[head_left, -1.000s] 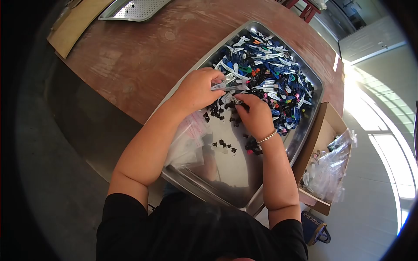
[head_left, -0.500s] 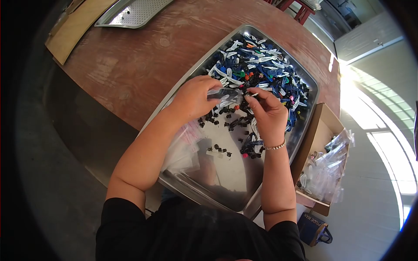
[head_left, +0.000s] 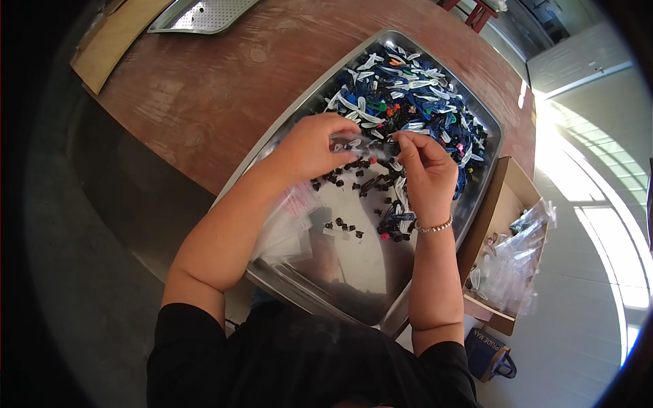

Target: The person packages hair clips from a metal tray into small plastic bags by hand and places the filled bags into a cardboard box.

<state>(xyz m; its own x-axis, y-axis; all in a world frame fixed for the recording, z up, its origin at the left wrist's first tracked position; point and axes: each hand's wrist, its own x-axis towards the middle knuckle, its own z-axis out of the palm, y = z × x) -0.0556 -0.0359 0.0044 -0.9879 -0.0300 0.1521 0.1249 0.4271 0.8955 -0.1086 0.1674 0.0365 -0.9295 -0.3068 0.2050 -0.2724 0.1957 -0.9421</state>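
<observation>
My left hand (head_left: 314, 149) is closed, gripping a small clear plastic bag (head_left: 371, 147) between thumb and fingers. On the bag's right end, the thumb and forefinger of my right hand (head_left: 430, 170) are pinched together. Both hands are over a large metal tray (head_left: 340, 272). Its far half is heaped with blue, white and black snap hair clips (head_left: 415, 88), with a few bright pieces among them. Small black claw clips (head_left: 348, 230) lie scattered nearer to me. Under my left forearm, a stack of flat clear bags (head_left: 284, 228) rests on the tray's left side.
To the right of the tray is a cardboard box (head_left: 484, 234) holding filled clear bags (head_left: 510, 265). A dark blue bag (head_left: 486, 353) stands below it. On the reddish table (head_left: 258, 75), a perforated metal tray (head_left: 204, 17) and a wooden board (head_left: 119, 44) lie at far left.
My right hand has shifted slightly right, its fingertips now pinching at the bag's end. My left hand has moved a little right with the bag.
</observation>
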